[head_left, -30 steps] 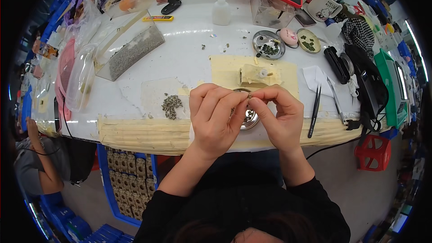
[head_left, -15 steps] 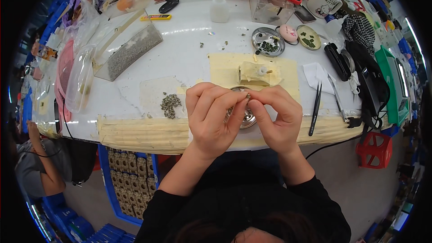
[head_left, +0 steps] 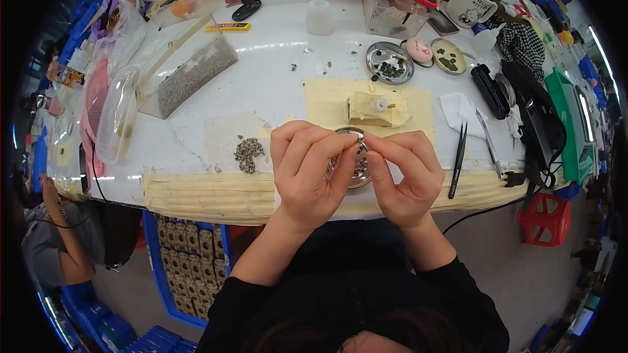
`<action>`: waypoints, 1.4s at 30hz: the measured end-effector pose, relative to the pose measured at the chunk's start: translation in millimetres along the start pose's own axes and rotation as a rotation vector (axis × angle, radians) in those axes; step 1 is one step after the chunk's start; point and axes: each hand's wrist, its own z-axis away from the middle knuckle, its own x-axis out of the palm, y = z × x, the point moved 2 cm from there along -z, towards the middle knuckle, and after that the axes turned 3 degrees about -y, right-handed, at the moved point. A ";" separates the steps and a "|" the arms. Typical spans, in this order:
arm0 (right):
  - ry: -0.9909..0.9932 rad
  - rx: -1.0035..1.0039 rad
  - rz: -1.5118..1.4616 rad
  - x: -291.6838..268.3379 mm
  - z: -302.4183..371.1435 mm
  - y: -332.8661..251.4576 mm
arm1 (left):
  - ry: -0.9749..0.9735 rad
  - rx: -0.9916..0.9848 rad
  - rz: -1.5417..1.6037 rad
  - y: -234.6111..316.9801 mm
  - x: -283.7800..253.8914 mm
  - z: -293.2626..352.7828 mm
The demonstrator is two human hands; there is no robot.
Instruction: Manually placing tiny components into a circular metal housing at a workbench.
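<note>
At the near side of the table, my left hand (head_left: 306,170) is closed in a pinch around a tiny grey metal-looking piece (head_left: 360,136). Its exact kind is too small to tell. My right hand (head_left: 411,173) meets it there, index fingertip at the piece, thumb bent lower; whatever its fingertips grip is mostly hidden. Below the fingers lies a round metal dish (head_left: 353,185) with small bits in it, partly covered by both hands. A heap of small metallic pieces (head_left: 248,155) rests on the table left of my left hand.
Beyond my hands, a tape-covered block (head_left: 373,107) stands on a yellow sheet (head_left: 422,117). Black tweezers (head_left: 458,160) and a silver tool (head_left: 490,144) lie to the right. A clear tray of grey granules (head_left: 196,75) is at left, a white squeeze bottle (head_left: 320,16) farther back.
My right hand has shifted slightly right and its thumb has dropped away from the index fingertip. The left hand keeps its pinch in nearly the same place.
</note>
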 end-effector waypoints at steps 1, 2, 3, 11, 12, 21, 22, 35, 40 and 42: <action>-0.011 0.025 -0.022 0.3 0.4 0.9 | 0.002 0.001 0.002 0.1 -0.6 0.2; -0.022 0.049 -0.045 0.8 0.8 2.0 | -0.003 0.005 0.001 0.4 -1.0 0.0; -0.035 0.070 -0.068 1.2 1.3 3.4 | -0.009 0.010 0.001 1.0 -1.2 -0.4; -0.025 0.172 -0.209 0.2 2.5 6.7 | -0.021 0.016 -0.009 1.9 0.5 -0.9; -0.045 0.207 -0.240 0.2 1.6 7.0 | -0.017 0.018 -0.007 1.8 0.3 -0.8; -0.130 0.374 -0.417 0.1 0.8 12.6 | -0.029 0.048 -0.030 2.3 1.7 -0.6; -0.111 0.359 -0.388 -0.3 1.0 12.0 | -0.031 0.048 -0.033 2.2 1.8 -0.3; 0.037 -0.033 0.089 3.8 3.8 3.5 | -0.005 0.011 -0.013 0.3 1.6 0.2; -0.055 0.162 -0.132 3.1 5.8 8.0 | 0.001 0.040 -0.003 2.1 1.5 -2.3; -0.060 0.238 -0.254 3.8 5.3 8.4 | -0.006 0.043 -0.005 1.9 2.0 -2.0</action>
